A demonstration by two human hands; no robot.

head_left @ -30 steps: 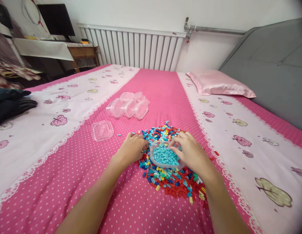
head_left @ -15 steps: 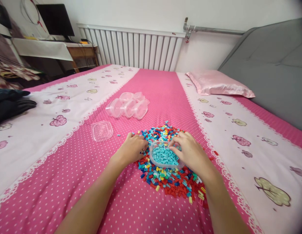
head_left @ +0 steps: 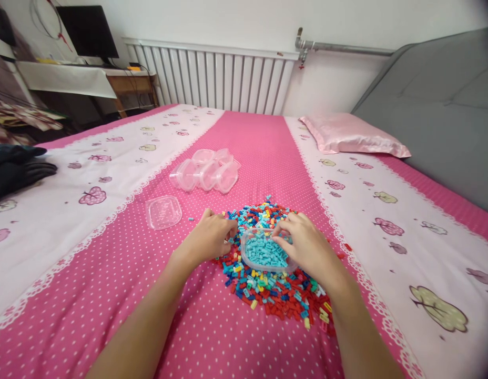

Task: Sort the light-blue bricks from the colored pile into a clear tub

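Note:
A clear plastic container (head_left: 244, 258) sits on a pile of small toy bricks (head_left: 275, 297) in red, blue, yellow, white and turquoise. Inside it lie many turquoise bricks (head_left: 265, 251). At the pile's left edge, my left hand (head_left: 212, 234) has its fingers curled down close to the bricks; what they pinch, if anything, is hidden. My right hand (head_left: 309, 246) is over the container's right side, thumb and fingers drawn together near the rim. I cannot make out anything between those fingertips.
A clear lid (head_left: 164, 212) lies left of the pile, near one stray turquoise brick (head_left: 191, 219). Several clear containers (head_left: 206, 173) are stacked farther back on the pink bedspread (head_left: 255, 137). A pink pillow (head_left: 350, 134) is at the right, dark cloth (head_left: 19, 171) at the left.
My left hand has shifted slightly left and up, its fingers drawn back a little from the pile. My right hand and the container look nearly unchanged.

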